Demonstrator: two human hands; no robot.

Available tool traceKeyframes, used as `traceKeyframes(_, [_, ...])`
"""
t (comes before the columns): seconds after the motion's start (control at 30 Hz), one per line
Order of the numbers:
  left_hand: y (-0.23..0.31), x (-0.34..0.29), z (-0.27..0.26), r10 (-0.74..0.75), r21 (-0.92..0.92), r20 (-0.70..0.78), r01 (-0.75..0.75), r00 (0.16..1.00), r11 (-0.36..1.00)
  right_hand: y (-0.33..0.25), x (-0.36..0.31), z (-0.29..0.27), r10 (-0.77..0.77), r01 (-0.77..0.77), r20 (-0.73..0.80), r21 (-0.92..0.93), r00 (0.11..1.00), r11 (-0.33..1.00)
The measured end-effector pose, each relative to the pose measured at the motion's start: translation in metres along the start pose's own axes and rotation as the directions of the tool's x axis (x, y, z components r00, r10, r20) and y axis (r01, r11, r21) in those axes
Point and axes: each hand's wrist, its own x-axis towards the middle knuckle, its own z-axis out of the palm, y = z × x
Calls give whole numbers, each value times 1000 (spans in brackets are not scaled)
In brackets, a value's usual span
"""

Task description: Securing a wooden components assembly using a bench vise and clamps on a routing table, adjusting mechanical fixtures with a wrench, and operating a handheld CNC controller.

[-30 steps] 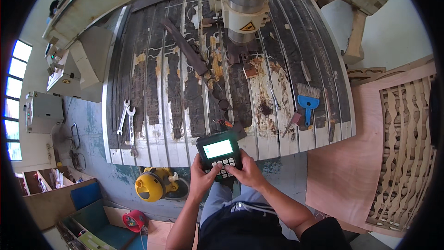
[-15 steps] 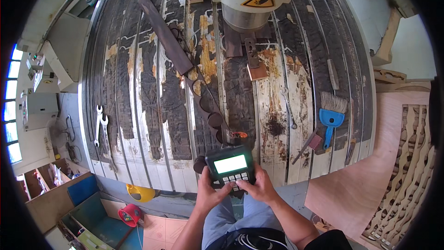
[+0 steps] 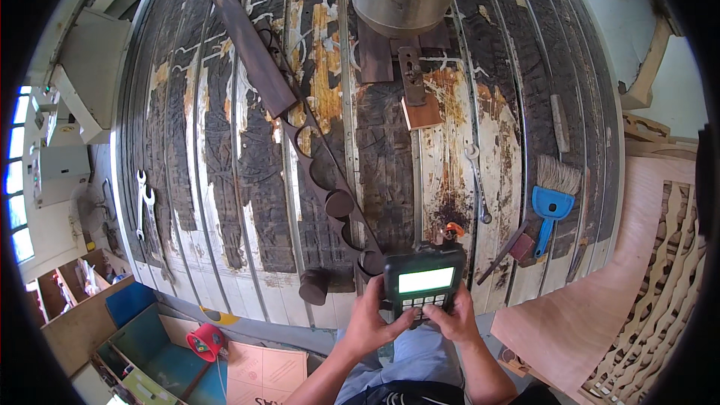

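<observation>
A black handheld controller (image 3: 425, 264) with a lit screen and a keypad is held between both my hands at the near edge of the worktable. My left hand (image 3: 375, 324) grips its left side, the thumb on the lower keys. On the opposite side my right hand (image 3: 455, 319) holds the casing, its thumb also over the keypad. Just left of the controller, a dark wood strip with round cutouts (image 3: 319, 171) runs diagonally over the slotted table (image 3: 382, 172). A dark wooden disc (image 3: 339, 204) rests on the strip; a short round piece (image 3: 313, 287) lies nearer.
A machine head (image 3: 401, 4) with a warning sign overhangs the far side. Near it lie a dark board (image 3: 251, 49), a metal clamp plate (image 3: 410, 76) and a wood block (image 3: 422, 114). Wrenches (image 3: 140, 206) lie left, another wrench (image 3: 477, 180) and a blue-handled brush (image 3: 553, 202) right.
My hands and the controller have moved to the right along the near edge, and the short round piece shows more fully. The whole view has also shifted slightly.
</observation>
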Motion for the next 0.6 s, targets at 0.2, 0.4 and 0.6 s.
traceKeyframes(0.2, [6,4,6,-27,41,-44,29,999,999,10,1,-7,33,-31,-23,67,999,997])
traceKeyframes(0.4, [14,0,5,17,201,-57,-5,998,980,10,1,-7,29,-28,-12,114,999,993])
traceKeyframes(0.6, [13,-5,11,-42,111,-85,51,995,992,9,2,-11,17,-20,49,62,999,998])
